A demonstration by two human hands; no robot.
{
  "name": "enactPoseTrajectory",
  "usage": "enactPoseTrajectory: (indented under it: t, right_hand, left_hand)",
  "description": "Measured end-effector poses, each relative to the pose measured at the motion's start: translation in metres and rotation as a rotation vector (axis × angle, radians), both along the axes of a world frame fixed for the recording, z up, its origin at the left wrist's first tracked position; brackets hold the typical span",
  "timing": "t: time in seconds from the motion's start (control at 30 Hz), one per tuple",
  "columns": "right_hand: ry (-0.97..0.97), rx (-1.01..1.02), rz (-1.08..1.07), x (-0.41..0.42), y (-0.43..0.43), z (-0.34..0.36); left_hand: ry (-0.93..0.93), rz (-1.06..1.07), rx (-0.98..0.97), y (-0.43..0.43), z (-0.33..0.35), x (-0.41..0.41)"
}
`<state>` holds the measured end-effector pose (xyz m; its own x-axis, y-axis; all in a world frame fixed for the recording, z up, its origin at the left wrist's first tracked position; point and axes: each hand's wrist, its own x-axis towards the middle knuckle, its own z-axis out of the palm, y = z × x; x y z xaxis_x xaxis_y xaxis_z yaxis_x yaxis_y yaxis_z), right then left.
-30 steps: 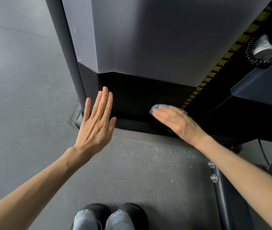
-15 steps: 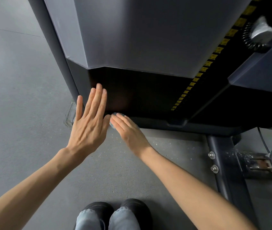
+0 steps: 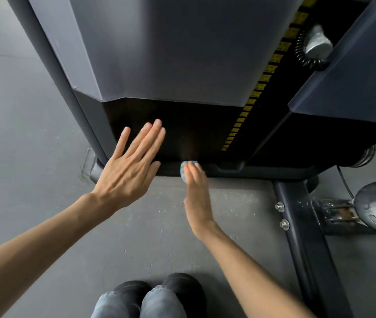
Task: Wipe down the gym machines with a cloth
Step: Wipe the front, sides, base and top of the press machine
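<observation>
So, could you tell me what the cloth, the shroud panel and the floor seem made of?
The cloth: soft fabric, perhaps microfibre, light blue with dots, bunched under the right hand. The shroud panel: probably moulded plastic or painted sheet metal, matte grey with crisp creases. The floor: likely rubber matting or sealed concrete, dull grey and speckled.

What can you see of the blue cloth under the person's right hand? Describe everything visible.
The cloth is pale blue with a dotted pattern, soft-looking and bunched. Only its left edge shows; the straight fingers of the right hand cover the rest, pressing it against the black base ledge of the gym machine.
</observation>
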<state>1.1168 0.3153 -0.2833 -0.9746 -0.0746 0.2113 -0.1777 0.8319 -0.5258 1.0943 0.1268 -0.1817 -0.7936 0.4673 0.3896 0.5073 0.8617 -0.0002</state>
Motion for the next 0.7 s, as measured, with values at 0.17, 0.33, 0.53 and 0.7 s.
enactPoseTrajectory:
  t: [0.17, 0.33, 0.53, 0.7]
  right_hand:
    - [0.099, 0.021, 0.231, -0.020, -0.049, -0.003]
    - [0.096, 0.117, 0.216, -0.008, 0.037, 0.001]
    - [0.071, 0.166, -0.134, 0.006, 0.107, -0.004]
    - [0.041, 0.138, -0.273, 0.010, 0.115, 0.002]
  left_hand:
    - [0.057, -0.087, -0.079, 0.008, 0.008, -0.013]
    - [0.061, -0.067, -0.074, 0.022, 0.006, -0.021]
    - [0.071, -0.104, -0.114, 0.022, 0.006, -0.017]
    - [0.114, -0.108, -0.117, 0.021, 0.018, -0.020]
